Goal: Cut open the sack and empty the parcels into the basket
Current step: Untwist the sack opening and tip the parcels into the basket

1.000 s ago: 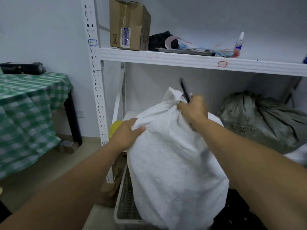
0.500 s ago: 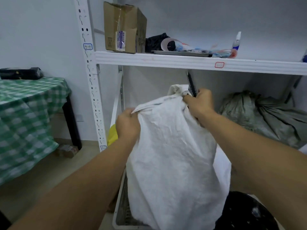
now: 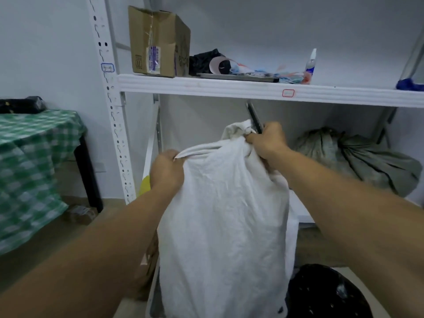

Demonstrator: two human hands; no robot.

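Observation:
A white woven sack [image 3: 226, 214] hangs upright in front of me, its lower part inside a pale plastic basket [image 3: 153, 299]. My left hand [image 3: 167, 171] grips a fold at the sack's upper left edge. My right hand [image 3: 267, 140] grips the bunched neck of the sack at the upper right, together with a thin dark tool [image 3: 254, 115] that sticks up behind the fingers. The sack's contents are hidden.
A white metal shelf [image 3: 252, 89] crosses just above the sack, carrying a cardboard box [image 3: 158, 41] and clutter. A grey-green sack [image 3: 358, 157] lies on the lower shelf to the right. A black bag [image 3: 325, 292] sits at bottom right. A green checked table [image 3: 34, 161] stands left.
Both hands have raised the sack higher and stretched it taller. The left hand went from resting on its side to gripping the upper edge.

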